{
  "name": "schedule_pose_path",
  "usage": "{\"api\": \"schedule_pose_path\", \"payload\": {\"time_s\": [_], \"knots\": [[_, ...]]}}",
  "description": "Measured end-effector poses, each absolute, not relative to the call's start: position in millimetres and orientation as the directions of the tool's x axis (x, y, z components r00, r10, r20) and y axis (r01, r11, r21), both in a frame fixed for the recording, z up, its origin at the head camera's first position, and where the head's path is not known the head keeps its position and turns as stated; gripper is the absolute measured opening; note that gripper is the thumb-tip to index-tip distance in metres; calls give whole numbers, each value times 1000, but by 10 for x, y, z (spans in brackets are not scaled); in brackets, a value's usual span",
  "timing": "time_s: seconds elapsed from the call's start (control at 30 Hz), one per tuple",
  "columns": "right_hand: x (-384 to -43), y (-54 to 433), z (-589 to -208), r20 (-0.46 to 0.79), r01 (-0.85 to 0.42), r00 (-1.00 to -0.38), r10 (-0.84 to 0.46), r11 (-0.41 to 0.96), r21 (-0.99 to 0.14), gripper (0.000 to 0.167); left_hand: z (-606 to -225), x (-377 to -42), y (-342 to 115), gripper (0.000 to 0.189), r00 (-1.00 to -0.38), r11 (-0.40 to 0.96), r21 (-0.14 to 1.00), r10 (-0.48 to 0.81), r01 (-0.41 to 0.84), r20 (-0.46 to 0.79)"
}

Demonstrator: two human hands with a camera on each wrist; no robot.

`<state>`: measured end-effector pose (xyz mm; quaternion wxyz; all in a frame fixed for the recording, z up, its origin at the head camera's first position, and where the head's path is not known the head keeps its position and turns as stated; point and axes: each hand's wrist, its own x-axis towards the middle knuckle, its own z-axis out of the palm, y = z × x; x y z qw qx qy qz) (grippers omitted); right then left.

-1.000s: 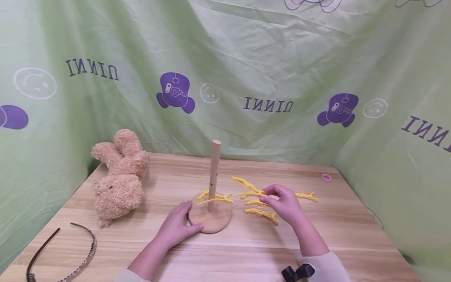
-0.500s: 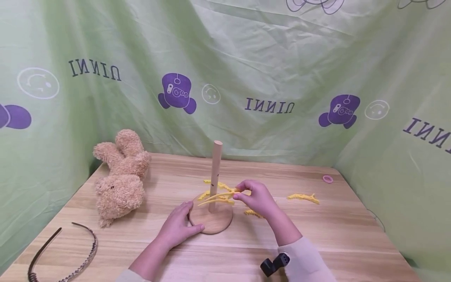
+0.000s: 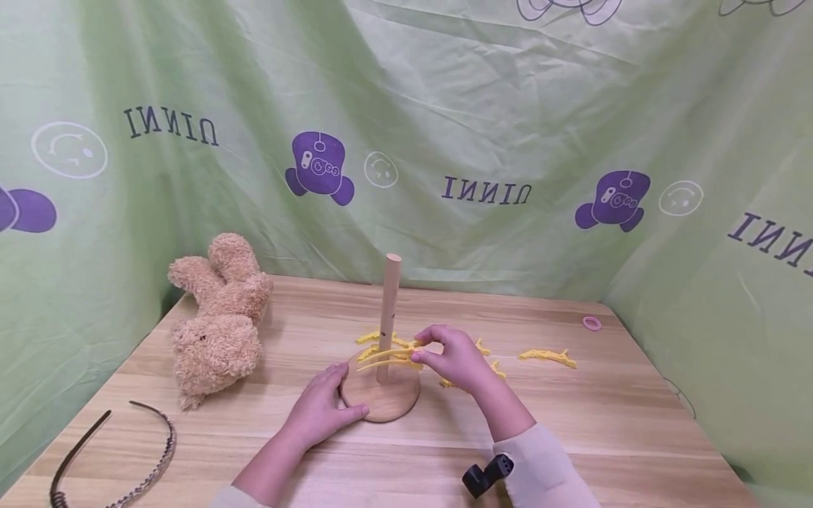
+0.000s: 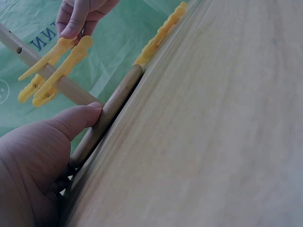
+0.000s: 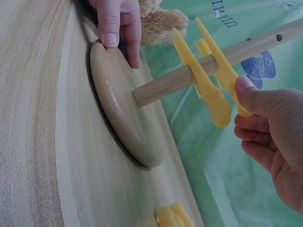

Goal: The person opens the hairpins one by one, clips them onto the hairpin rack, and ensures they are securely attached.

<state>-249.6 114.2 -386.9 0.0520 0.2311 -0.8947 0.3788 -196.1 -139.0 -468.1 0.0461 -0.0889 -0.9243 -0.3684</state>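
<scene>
A wooden stand has an upright post (image 3: 389,303) on a round base (image 3: 381,406). At the left edge of that base, my left hand (image 3: 320,406) grips the rim, with its thumb over the top (image 4: 78,120). My right hand (image 3: 457,360) pinches the handle end of a yellow hair clip (image 5: 227,75) between thumb and fingers. The two arms of this clip pass on either side of the post. Just below it, a second yellow hair clip (image 5: 208,97) hangs across the post.
More yellow hair clips lie on the table, one of them (image 3: 547,356) apart at the right and others partly hidden behind my right hand. A plush bear (image 3: 216,353) and a headband (image 3: 168,451) lie at left. A pink ring (image 3: 592,323) lies near the back right corner.
My right hand has moved left from the loose clips to the post, bringing a hair clip around it. The clip's spread arms have since drawn closer together. My left hand stays on the base.
</scene>
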Motion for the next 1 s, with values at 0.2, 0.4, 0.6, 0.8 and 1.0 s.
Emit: {"api": "schedule_pose_path", "payload": {"time_s": [0.2, 0.4, 0.6, 0.8, 1.0], "knots": [[-2475, 1151, -3878, 286, -481, -873, -394, 608, -632, 27, -4678, -1952, -1385, 94, -981, 713, 674, 130, 194, 146], [-2461, 1155, -3882, 293, -490, -868, -401, 597, -635, 30, -4666, -1945, -1386, 95, -982, 715, 673, 129, 190, 141], [-2452, 1158, -3873, 274, -477, -873, -404, 583, -658, 32, -4650, -1940, -1386, 95, -984, 715, 675, 128, 180, 126], [-2461, 1181, -3894, 256, -469, -874, -412, 582, -664, 48, -4644, -1943, -1384, 95, -985, 712, 680, 129, 175, 119], [-2434, 1283, -3898, 220, -413, -901, -374, 587, -696, 60, -4645, -1938, -1388, 95, -984, 714, 677, 129, 178, 123]]}}
